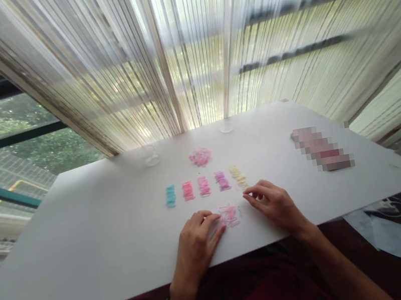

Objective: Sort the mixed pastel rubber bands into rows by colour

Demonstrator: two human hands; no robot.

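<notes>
Dark red clothing (261,292) nearest, white table (96,237) beyond.
Left hand (196,239): thumb and fingers parted, at edge of mixed pink pile (229,215). Right hand (276,206): fingertips pinched together just beside yellow row (238,176); cannot tell whether on a piece.

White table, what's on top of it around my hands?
Between your left hand and right hand sits a small, mostly pink pile; beyond it lie five color-grouped clusters and a farther pink heap. Whatever the hands cover can't be seen.

Left fingers (212,217) parted, right fingers (254,202) pinched together
</notes>
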